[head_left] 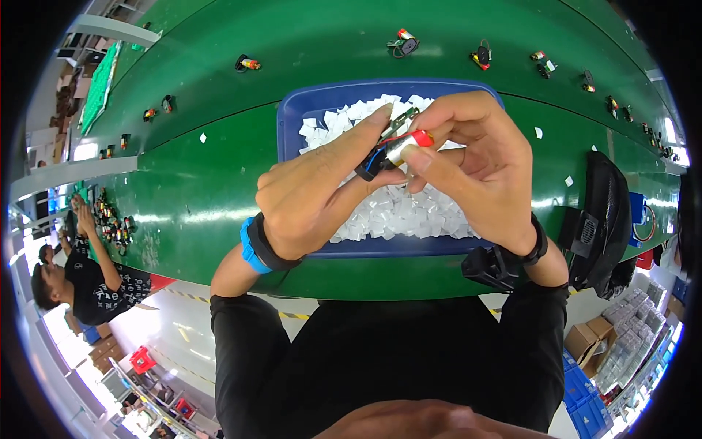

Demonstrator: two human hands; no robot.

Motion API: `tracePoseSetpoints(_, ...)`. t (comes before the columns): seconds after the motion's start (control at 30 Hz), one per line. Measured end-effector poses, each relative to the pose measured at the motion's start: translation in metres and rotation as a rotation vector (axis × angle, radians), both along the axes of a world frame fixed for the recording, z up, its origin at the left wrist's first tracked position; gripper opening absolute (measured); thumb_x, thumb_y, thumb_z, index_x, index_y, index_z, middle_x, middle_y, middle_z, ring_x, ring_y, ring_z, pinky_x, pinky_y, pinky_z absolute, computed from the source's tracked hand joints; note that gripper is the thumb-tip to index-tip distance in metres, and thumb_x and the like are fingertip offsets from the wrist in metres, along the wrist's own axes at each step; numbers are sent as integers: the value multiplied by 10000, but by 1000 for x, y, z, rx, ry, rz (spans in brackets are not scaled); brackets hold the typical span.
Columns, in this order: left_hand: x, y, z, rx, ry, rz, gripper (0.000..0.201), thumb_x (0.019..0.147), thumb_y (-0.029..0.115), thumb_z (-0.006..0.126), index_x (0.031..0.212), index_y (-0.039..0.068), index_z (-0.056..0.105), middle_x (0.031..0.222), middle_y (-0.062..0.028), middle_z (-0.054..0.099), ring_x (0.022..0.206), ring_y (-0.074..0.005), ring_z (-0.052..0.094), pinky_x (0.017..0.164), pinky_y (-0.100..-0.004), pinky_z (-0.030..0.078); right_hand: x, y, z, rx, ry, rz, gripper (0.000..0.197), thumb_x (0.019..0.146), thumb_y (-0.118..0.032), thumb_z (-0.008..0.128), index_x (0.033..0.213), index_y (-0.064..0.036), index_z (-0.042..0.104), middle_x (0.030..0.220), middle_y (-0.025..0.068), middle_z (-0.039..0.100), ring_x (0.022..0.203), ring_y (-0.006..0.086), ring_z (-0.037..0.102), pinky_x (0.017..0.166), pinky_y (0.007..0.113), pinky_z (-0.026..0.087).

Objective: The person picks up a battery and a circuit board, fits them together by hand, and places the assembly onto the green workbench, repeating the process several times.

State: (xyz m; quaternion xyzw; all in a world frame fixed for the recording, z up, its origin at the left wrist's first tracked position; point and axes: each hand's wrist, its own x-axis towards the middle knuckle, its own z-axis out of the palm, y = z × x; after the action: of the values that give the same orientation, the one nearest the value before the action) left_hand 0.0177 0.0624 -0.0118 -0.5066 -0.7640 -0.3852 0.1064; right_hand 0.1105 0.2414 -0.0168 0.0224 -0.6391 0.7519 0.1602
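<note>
Between my hands, above the blue tray (395, 249), is a small electronic assembly. It has a silver cylindrical battery (398, 151) with a red end, a narrow green circuit board (399, 125), red and blue wires, and a round black part (371, 167). My left hand (311, 179) is closed on the board and the black part, thumb uppermost. With thumb and fingers, my right hand (486, 164) pinches the battery near its red end. Small white paper-like pieces (409, 214) fill the tray below; my hands hide some of them.
Similar assemblies (404, 45) lie spaced along the far side of the green table (205, 212). A black bag (605, 219) rests at the right edge. On the left, a co-worker (99, 282) sits near a cluster of assemblies (113, 219). Loose white pieces (539, 132) dot the table.
</note>
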Motion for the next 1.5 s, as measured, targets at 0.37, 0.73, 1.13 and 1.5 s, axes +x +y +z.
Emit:
tracePoseSetpoints(0.37, -1, 2, 0, -2, 68, -44, 529, 707, 109, 887, 1186, -14, 699, 1014, -153, 756, 789, -230, 749, 691, -269, 574, 3, -6, -10, 52, 91, -22, 319, 896, 100, 657, 1150, 12, 486, 1050, 100, 582, 940, 135, 624, 860, 305, 577)
tracePoseSetpoints(0.73, -1, 4, -3, 57, 55, -58, 485, 704, 107, 869, 1141, -30, 711, 1044, -136, 750, 793, -233, 753, 642, -272, 601, 6, -10, -1, -31, 4, -53, 482, 923, 58, 652, 1367, 30, 467, 874, 32, 572, 883, 109, 595, 811, 254, 530)
tracePoseSetpoints(1.13, 0, -2, 0, 11, 104, -43, 514, 731, 12, 847, 1219, -5, 686, 1067, -149, 750, 875, -250, 753, 738, -289, 594, 3, -18, -10, -86, -7, -54, 377, 905, 4, 698, 1267, 42, 602, 944, 58, 660, 879, 106, 643, 800, 276, 566)
tracePoseSetpoints(1.5, -19, -4, 14, 144, -1299, -373, 334, 964, 85, 657, 1245, -74, 574, 1090, -153, 676, 870, -192, 721, 589, -272, 605, 0, 5, 3, 388, 130, -36, 450, 804, 9, 795, 1229, 18, 646, 1004, 106, 690, 781, 129, 644, 726, 259, 558)
